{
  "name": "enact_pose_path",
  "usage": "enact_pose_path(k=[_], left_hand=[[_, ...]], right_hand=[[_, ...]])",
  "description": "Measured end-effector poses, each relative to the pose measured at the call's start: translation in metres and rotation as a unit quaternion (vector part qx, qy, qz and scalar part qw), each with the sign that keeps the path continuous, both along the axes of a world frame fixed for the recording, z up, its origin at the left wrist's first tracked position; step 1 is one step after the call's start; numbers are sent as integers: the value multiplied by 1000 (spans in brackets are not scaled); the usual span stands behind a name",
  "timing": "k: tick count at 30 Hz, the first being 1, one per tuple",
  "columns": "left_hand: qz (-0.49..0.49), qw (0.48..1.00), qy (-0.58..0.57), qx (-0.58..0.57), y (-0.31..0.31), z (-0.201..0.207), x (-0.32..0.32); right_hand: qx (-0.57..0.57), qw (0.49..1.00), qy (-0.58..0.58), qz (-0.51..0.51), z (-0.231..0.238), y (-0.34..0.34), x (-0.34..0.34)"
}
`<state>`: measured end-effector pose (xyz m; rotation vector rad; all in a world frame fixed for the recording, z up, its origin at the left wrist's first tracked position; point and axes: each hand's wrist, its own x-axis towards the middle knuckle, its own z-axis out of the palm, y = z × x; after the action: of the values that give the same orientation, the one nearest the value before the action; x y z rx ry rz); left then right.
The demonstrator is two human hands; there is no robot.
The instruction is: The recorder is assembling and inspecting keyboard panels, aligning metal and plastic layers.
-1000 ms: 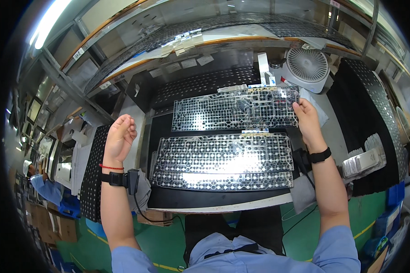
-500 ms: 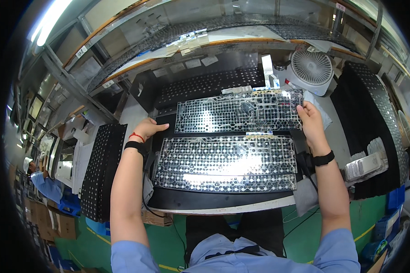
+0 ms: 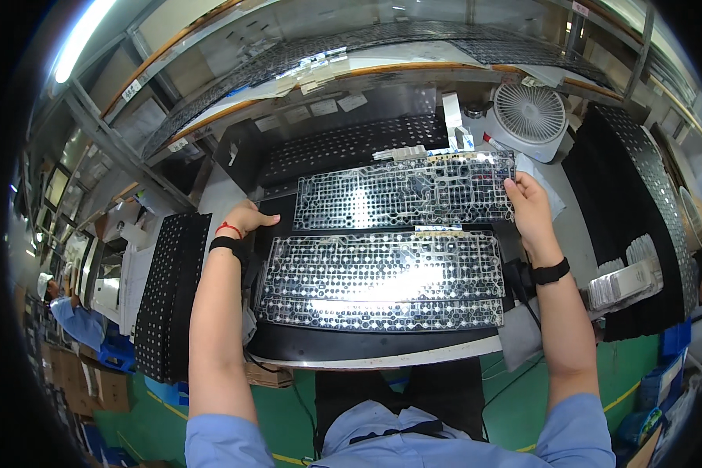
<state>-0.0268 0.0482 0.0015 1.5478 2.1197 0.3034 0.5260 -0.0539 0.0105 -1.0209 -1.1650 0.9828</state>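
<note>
Transparent circuit sheet (image 3: 405, 191) spans most of the gap between the two hands, above a black board (image 3: 374, 341) on the surface (image 3: 468, 349). The right hand (image 3: 530, 204) pinches its right end, thumb on top and fingers largely hidden. The left hand (image 3: 243, 218) is just beside its left end, thumb stretched toward it but apart; whether the tucked fingers hold anything, I cannot tell.

More patterned sheets (image 3: 382, 273) lie nearer the body than either hand, overlapping. Beyond the right hand stands a white fan (image 3: 530, 113); to that hand's right are black perforated sheets (image 3: 616, 203) and a stack of pale packs (image 3: 624, 281). A dark perforated stack (image 3: 171, 288) sits left of the left hand. Past both hands, a shelf (image 3: 413, 72) with an orange-brown edge carries further patterned sheets. Green floor (image 3: 522, 405) shows below the surface, and well off to the left hand's side is a co-worker's blue sleeve (image 3: 78, 320).

The held piece's long axis runs from left hand to right, its right end angled slightly farther from the body; its short sides point toward and away from the person.
</note>
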Motion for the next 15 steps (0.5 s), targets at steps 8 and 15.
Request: enact_pose_path(k=[8, 15], left_hand=[[-31, 818, -560, 125, -54, 50, -7], [-109, 749, -632, 167, -127, 84, 30]], right_hand=[[0, 1000, 7, 8, 2, -2, -1], [7, 1000, 8, 7, 0, -2, 0]])
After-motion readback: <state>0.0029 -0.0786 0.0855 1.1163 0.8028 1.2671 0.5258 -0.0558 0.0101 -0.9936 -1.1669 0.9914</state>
